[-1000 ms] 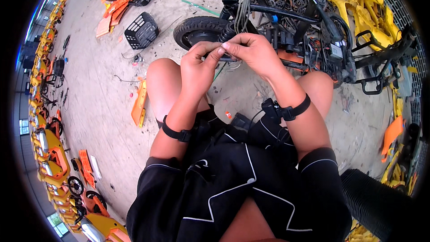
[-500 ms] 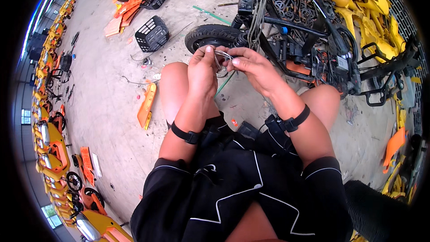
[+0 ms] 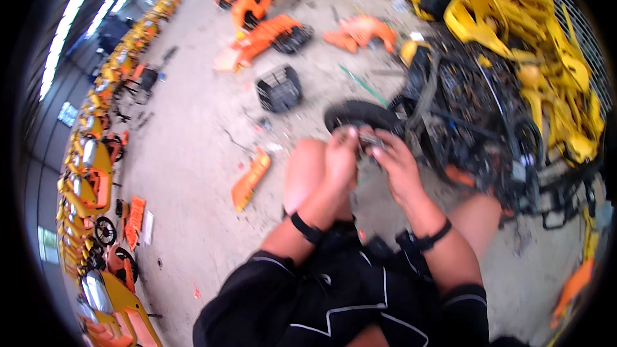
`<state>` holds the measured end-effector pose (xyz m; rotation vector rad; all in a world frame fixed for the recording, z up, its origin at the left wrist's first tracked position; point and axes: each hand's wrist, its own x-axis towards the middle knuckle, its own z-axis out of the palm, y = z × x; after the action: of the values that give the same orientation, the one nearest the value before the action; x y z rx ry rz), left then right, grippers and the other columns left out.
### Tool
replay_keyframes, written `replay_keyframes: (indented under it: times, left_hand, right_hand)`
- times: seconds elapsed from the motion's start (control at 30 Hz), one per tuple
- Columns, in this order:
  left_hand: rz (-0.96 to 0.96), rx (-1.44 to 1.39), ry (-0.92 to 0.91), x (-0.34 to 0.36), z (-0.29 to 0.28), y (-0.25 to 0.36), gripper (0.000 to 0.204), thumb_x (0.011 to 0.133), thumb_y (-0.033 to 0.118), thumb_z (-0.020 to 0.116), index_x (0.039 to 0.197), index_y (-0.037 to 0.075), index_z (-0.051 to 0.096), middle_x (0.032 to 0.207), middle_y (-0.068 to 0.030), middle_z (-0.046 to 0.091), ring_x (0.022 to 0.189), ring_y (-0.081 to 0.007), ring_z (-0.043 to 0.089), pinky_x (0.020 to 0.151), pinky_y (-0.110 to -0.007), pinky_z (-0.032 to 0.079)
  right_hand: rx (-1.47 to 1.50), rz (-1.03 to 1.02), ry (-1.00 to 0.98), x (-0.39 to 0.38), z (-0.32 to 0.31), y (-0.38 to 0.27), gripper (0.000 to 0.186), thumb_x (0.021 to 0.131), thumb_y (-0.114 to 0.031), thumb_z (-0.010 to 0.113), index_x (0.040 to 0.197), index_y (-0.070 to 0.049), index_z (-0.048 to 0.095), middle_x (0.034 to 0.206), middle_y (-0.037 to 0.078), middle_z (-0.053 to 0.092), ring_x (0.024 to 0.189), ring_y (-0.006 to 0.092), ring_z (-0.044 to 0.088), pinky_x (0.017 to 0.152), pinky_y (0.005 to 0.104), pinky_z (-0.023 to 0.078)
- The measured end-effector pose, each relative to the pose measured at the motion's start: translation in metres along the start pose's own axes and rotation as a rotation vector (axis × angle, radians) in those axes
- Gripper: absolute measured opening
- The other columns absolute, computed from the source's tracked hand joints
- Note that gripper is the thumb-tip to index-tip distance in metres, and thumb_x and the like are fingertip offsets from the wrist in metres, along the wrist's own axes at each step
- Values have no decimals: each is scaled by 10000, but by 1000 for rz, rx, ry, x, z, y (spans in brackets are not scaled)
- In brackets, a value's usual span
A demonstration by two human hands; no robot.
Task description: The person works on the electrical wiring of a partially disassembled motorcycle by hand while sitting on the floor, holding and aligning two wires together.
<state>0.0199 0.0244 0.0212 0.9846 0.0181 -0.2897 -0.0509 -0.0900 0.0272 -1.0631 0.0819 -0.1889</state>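
My left hand (image 3: 341, 159) and my right hand (image 3: 396, 162) are raised together above my knees, both closed. Between their fingertips is a small bundle of thin, pale wire (image 3: 367, 141). Blur hides its loops and exactly where each finger grips it. Just beyond my hands lies a black tyred wheel (image 3: 352, 113), part of a stripped black vehicle frame (image 3: 443, 122) on the right. Grey cables (image 3: 427, 93) drape over that frame.
A black plastic basket (image 3: 279, 88) and an orange panel strip (image 3: 251, 180) lie on the concrete floor to the left. Yellow body panels (image 3: 546, 90) are heaped at the far right. A long row of yellow vehicles (image 3: 93, 173) lines the left side.
The view has swung up and left, so my hands and the floor items sit lower and farther right in the picture. Both hands still hold the wire close together.
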Motion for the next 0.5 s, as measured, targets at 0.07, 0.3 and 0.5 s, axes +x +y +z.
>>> replay_keyframes:
  times: [0.07, 0.3, 0.5]
  left_hand:
    - [-90, -93, 43, -2, 0, 19, 262, 1048, 177, 431, 1157, -42, 524, 1096, -182, 649, 1002, -289, 649, 870, -385, 542]
    - [17, -262, -83, 11, -19, 23, 145, 1037, 154, 452, 1016, 30, 523, 907, -105, 602, 928, -287, 633, 860, -392, 498]
    - [13, -180, -55, 4, -27, 28, 136, 1034, 112, 429, 986, 22, 518, 871, -78, 547, 844, -245, 565, 848, -357, 449]
  right_hand:
    - [104, 18, 14, 2, 6, 3, 394, 930, -41, 580, 1312, 19, 502, 1091, 103, 655, 983, 162, 615, 924, 301, 460]
    - [143, 136, 14, 7, 8, 5, 364, 931, -69, 561, 1276, 35, 507, 957, 75, 649, 899, 140, 592, 851, 270, 408]
    - [-69, 142, -41, 6, 9, 11, 310, 954, -108, 576, 1236, 11, 522, 947, 60, 632, 875, 125, 584, 822, 272, 447]
